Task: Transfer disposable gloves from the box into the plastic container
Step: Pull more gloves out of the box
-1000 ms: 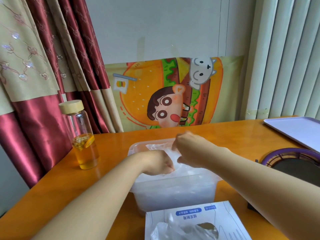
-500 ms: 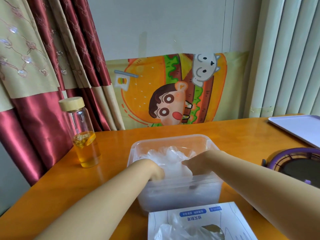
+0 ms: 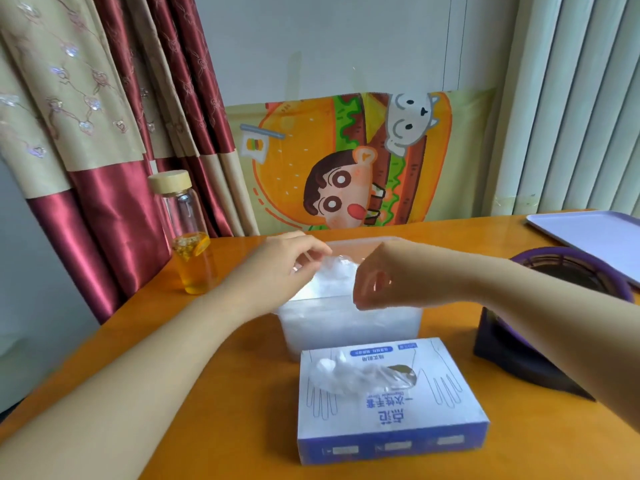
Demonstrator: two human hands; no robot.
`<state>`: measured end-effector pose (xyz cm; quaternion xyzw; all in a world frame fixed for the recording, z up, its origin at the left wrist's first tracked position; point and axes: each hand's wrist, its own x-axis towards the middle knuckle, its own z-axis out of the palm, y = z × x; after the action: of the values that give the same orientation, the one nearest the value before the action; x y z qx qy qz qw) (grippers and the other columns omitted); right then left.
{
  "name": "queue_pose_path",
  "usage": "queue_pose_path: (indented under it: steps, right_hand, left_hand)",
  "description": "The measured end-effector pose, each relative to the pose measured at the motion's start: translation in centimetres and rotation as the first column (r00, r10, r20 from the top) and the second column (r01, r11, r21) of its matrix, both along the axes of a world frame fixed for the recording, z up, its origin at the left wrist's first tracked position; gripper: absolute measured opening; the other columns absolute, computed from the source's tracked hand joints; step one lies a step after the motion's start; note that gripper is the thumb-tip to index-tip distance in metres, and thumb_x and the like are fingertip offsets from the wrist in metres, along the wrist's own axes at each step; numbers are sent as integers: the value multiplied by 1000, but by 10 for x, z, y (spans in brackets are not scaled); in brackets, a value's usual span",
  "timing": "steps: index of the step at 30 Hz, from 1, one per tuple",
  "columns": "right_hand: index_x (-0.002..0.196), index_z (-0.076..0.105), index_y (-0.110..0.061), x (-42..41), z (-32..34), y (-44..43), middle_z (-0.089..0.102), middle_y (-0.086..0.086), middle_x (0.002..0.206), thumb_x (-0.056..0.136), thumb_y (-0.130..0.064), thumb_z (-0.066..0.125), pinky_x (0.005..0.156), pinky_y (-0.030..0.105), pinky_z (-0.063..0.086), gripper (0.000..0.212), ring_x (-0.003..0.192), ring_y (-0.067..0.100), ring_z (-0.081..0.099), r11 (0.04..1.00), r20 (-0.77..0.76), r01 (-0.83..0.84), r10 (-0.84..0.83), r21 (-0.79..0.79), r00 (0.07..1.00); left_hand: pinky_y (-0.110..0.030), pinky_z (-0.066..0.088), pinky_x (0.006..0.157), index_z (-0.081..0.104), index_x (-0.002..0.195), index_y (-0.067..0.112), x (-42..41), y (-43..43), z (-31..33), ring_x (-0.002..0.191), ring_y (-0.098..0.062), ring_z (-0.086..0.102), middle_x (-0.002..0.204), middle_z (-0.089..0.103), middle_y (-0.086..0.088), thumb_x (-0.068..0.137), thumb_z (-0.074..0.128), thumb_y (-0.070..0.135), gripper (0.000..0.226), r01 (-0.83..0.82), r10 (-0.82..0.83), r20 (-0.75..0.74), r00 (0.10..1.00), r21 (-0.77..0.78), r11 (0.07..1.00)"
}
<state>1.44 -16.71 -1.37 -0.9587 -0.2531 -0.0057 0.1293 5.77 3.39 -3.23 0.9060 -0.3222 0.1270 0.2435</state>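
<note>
Our left hand and right hand hover above the plastic container — fingers curled; we cannot tell their hold.

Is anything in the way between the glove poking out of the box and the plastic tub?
No object does. The glove pokes from the box, which lies just in front of the plastic container. Only the left hand and right hand are above its open top.
</note>
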Motion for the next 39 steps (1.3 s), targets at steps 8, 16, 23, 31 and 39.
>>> queue_pose_path:
  steps: [8,16,23,31,39]
  right_hand:
    - [110,67,-25,-33,-62,-7,68,-11,105,88,-37,64,74,17,46,25,84,3,58,969,-202,-2,-50,-249,978]
    - [94,58,-16,-30,-61,-13,65,-6,91,97,-22,50,71,24,55,11,80,12,65,913,-78,180,-162,367,984]
    - [82,60,-8,-23,-25,-15,71,1,80,99,-19,46,61,15,47,25,68,9,66,587,53,153,-319,795,946]
    - [88,66,-6,-26,-2,-17,73,1,80,97,-21,51,66,21,55,22,71,12,69,417,-140,209,-189,885,972]
    - [95,68,-5,-19,-5,-7,73,6,86,96,-21,52,68,24,54,22,74,16,68,443,-304,287,-34,849,952]
  left_hand:
    - [-20,43,96,50,133,31,-58,-5,-60,112,-1,50,124,53,16,82,67,51,57,139,-48,-255,966,350,926]
    - [-19,45,91,40,140,34,-63,-14,-80,112,-5,54,130,54,13,85,66,43,61,126,-68,-232,970,248,961]
    - [-33,53,84,56,113,32,-62,-17,-80,95,-7,60,107,63,11,86,59,39,28,138,-51,-261,964,325,936]
    - [-16,48,92,39,126,52,-69,1,-15,108,11,55,127,51,30,69,71,64,67,81,-47,-523,851,41,996]
    - [-4,35,75,57,122,28,-68,-17,10,104,3,54,121,59,17,82,60,55,48,-152,25,-398,917,-290,945]
